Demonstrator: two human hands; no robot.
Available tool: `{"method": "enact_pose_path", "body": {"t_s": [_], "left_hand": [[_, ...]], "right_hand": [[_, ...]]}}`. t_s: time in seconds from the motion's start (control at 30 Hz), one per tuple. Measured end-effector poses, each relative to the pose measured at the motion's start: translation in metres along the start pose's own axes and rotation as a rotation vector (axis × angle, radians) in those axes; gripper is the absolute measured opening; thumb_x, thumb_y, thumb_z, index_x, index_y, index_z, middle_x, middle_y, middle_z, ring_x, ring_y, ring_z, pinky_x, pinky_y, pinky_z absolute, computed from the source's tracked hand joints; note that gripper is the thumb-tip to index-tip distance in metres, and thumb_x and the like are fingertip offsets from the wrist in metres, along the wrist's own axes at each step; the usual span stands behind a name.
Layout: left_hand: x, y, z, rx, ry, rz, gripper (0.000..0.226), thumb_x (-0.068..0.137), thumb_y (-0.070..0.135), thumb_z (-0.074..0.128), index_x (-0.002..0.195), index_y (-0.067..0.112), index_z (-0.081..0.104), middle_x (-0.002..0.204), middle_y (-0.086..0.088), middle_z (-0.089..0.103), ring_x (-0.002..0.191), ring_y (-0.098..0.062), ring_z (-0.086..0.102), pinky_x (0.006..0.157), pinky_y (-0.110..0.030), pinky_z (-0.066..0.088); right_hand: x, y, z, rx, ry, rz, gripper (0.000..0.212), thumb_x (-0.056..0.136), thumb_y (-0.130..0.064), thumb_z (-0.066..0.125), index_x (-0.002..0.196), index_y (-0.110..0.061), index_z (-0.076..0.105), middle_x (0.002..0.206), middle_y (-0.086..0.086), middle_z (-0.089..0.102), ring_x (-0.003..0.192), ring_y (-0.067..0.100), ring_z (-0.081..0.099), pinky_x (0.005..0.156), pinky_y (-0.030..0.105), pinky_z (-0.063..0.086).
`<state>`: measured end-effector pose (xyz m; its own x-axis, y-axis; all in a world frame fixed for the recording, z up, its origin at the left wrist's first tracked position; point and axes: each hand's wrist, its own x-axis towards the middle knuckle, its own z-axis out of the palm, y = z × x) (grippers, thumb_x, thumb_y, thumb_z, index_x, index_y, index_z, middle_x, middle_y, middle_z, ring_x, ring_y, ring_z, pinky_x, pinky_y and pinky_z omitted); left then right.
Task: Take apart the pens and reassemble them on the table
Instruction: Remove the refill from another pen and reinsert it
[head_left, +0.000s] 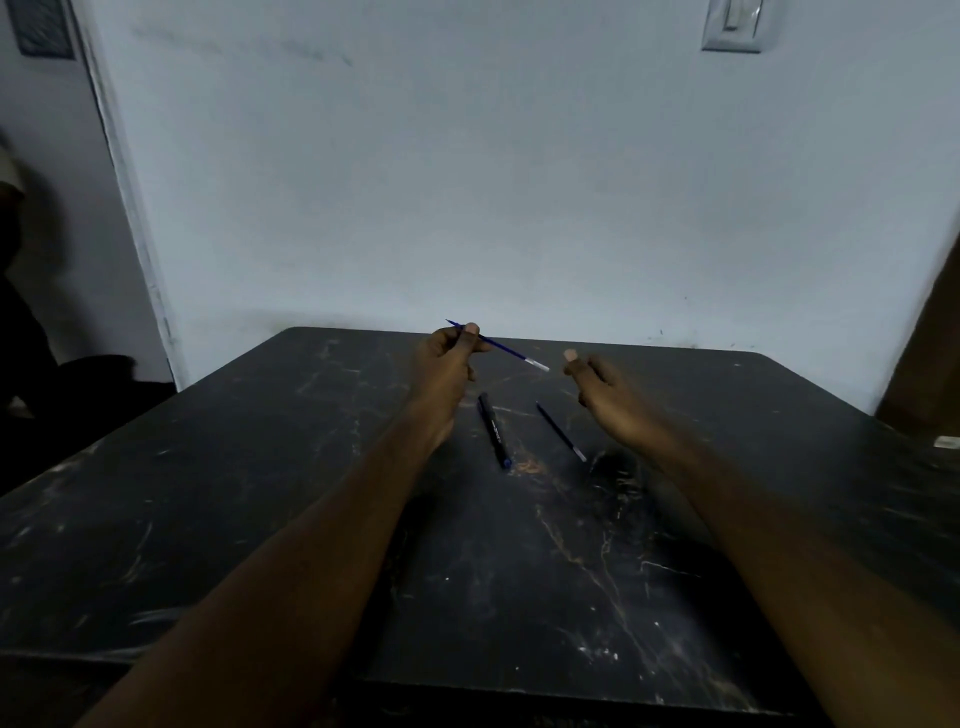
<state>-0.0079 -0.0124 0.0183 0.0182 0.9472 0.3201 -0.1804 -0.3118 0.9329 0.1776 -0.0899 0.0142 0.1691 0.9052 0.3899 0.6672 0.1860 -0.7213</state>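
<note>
While both my forearms stretched out over the scratched black table (218, 519), its near stretch carried nothing but scuffs and pale streaks. Farther along, between my wrists, a black pen barrel (494, 431) lay flat, its blue end pointing back toward me. Just to the right of it, apart from it, a thin dark refill (561, 432) lay flat too, slanted, with its pale end nearer me.

Beyond those, both hands were raised above the table. My left hand (445, 371) was closed, thumb and fingertips pinched on a blue refill (511, 353). That refill slanted down to the right, its fine point sticking out past my fingers on the left and its whitish end reaching toward the other hand. My right hand (605, 387) hung near that whitish end without touching it. Its fingers were curled with the thumb tip up, and something dark showed within the curl, though I could not tell what it was or whether I truly gripped it.

Past the far edge of the table stood a pale wall (519, 182), with a light switch (737, 23) high on the right and a door frame (130, 197) on the left.
</note>
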Motion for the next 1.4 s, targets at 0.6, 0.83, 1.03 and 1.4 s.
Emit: {"method": "enact_pose_path", "body": {"t_s": [0.6, 0.83, 1.03, 1.4], "left_hand": [[0.001, -0.003, 0.000, 0.062, -0.049, 0.041, 0.025, 0.097, 0.031, 0.054, 0.098, 0.009, 0.065, 0.085, 0.005, 0.070, 0.053, 0.001, 0.051, 0.046, -0.011, 0.038], [-0.005, -0.005, 0.008, 0.126, -0.217, 0.067, 0.018, 0.095, 0.035, 0.058, 0.086, 0.021, 0.065, 0.085, 0.009, 0.074, 0.053, 0.010, 0.056, 0.044, -0.006, 0.038], [-0.009, -0.009, 0.011, 0.194, -0.335, 0.060, 0.023, 0.090, 0.036, 0.064, 0.078, 0.018, 0.072, 0.064, 0.017, 0.067, 0.054, 0.001, 0.052, 0.045, -0.008, 0.037], [-0.007, -0.011, 0.010, 0.245, -0.342, 0.078, 0.034, 0.090, 0.051, 0.057, 0.088, 0.023, 0.078, 0.087, 0.010, 0.075, 0.057, 0.001, 0.053, 0.052, -0.015, 0.037]], "right_hand": [[0.004, 0.007, 0.006, -0.110, 0.017, -0.207, 0.017, 0.090, -0.019, 0.066, 0.104, -0.011, 0.071, 0.099, 0.009, 0.068, 0.088, 0.019, 0.058, 0.073, 0.029, 0.042], [0.004, 0.002, 0.013, 0.010, 0.059, -0.151, 0.014, 0.088, -0.017, 0.069, 0.099, -0.008, 0.066, 0.081, 0.001, 0.061, 0.071, 0.011, 0.053, 0.065, 0.028, 0.041], [0.003, 0.000, 0.018, 0.076, 0.097, -0.154, 0.014, 0.088, -0.016, 0.067, 0.090, -0.006, 0.058, 0.074, -0.002, 0.056, 0.067, 0.010, 0.051, 0.061, 0.020, 0.040], [0.001, -0.001, 0.018, 0.080, 0.108, -0.187, 0.016, 0.088, -0.013, 0.067, 0.090, 0.001, 0.061, 0.078, 0.009, 0.059, 0.073, 0.023, 0.054, 0.066, 0.034, 0.042]]}}
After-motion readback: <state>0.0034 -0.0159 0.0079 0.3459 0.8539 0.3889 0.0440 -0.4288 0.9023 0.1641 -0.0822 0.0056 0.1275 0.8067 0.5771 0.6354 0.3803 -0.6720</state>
